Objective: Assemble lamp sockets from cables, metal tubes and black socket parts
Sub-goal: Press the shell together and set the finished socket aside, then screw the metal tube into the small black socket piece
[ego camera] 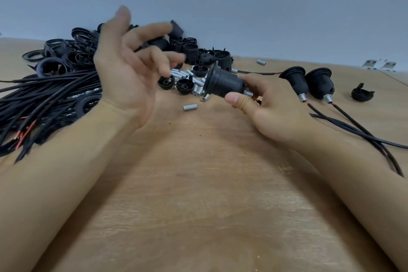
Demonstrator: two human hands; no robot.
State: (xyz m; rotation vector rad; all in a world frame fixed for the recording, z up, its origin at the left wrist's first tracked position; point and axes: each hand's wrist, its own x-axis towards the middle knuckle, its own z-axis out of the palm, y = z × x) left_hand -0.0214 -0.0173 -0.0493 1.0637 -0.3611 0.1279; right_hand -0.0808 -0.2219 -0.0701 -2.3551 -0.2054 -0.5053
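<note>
1. The right hand [268, 109] grips an assembled black socket [223, 83] just above the table [198, 194]; its thumb lies across the near side of the threaded body and its fingers [254, 83] curl behind the narrow end.
2. The socket lies tilted, its wide flange towards the left and a short metal tube [248, 93] sticking out of the narrow end by the palm, with a bit of red wire showing there.
3. The left hand [125, 66] hangs in the air just left of the socket, palm turned inward, fingers spread and loosely bent, holding nothing; it is blurred.
4. Behind and between the hands lies a scatter of loose metal tubes [194, 86] mixed with small black caps [185, 86]. One single tube [189, 107] rests alone nearer the person.
5. Further back, a heap of black socket parts [192, 49] and rings [53, 66] stretches to the left.
6. A thick bundle of black cables [44, 93] lies at the far left, red cores showing at the cut ends.
7. To the right, two finished sockets [309, 84] rest on the table with their cables [357, 134] trailing towards the right forearm; a lone black cap [361, 93] sits beyond them.
</note>
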